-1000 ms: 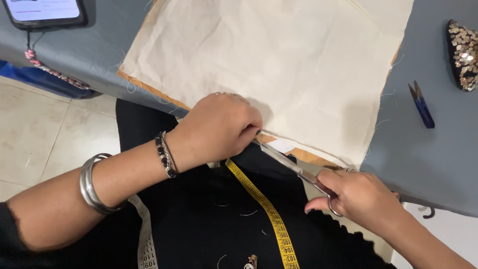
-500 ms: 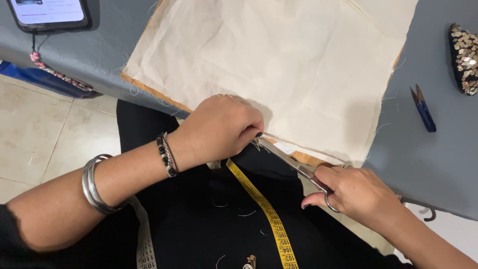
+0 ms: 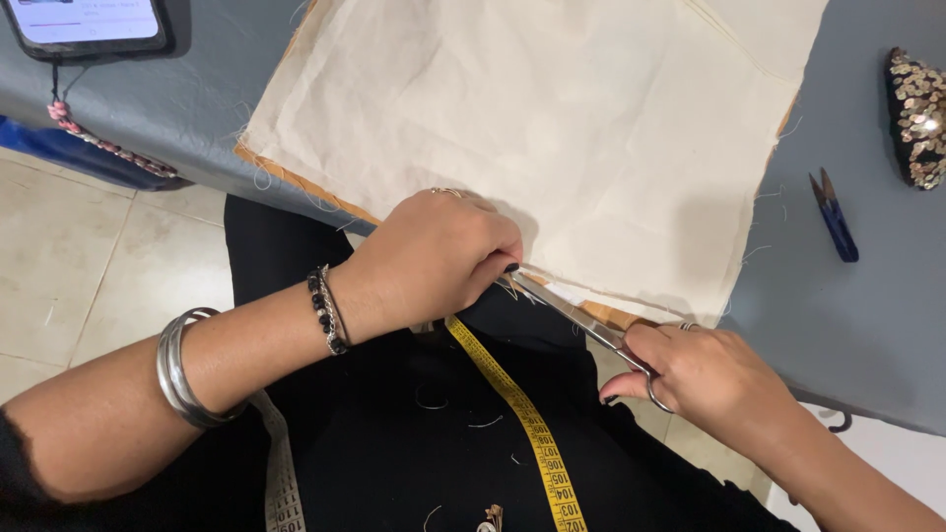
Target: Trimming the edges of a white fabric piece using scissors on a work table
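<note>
A cream fabric piece [image 3: 552, 128] lies on the grey table [image 3: 867, 315] over an orange-brown layer that shows along its near edge. My left hand [image 3: 434, 261] pinches the fabric's near edge at the table's front. My right hand [image 3: 705, 379] grips steel scissors [image 3: 567, 310], fingers through the handles. The blades point left along the fabric edge, their tips right at my left fingertips. A yellow measuring tape [image 3: 522, 424] hangs down over my black clothing.
A phone [image 3: 89, 25] with a beaded strap lies at the table's far left corner. Small blue thread snips [image 3: 833, 217] and a sequinned piece [image 3: 916, 118] rest at the right. Tiled floor shows below left.
The scissors have advanced left along the fabric's near edge, and their tips now meet my left fingers. My left hand stays on the edge.
</note>
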